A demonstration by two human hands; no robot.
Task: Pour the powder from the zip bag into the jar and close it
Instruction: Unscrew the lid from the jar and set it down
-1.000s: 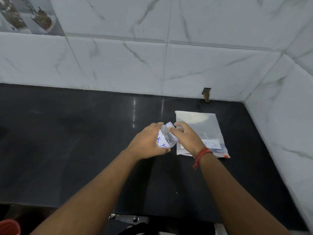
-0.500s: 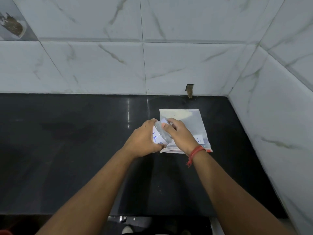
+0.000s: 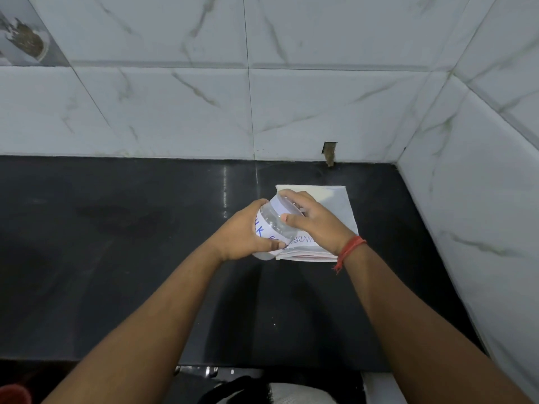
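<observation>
A small clear plastic jar with a white label in blue handwriting is tilted to the right above the black counter. My left hand grips its body from the left. My right hand is wrapped over its white lid. A clear zip bag holding white powder lies flat on the counter right behind and under my right hand, partly hidden by it. Whether the lid is tight cannot be told.
The black stone counter runs left and ends at a front edge near me. White marble-look tiled walls close the back and the right side. A small notch breaks the back wall's base.
Both hands stay on the jar. The jar has tipped further right, showing more of its label and lid. The camera has shifted slightly.
</observation>
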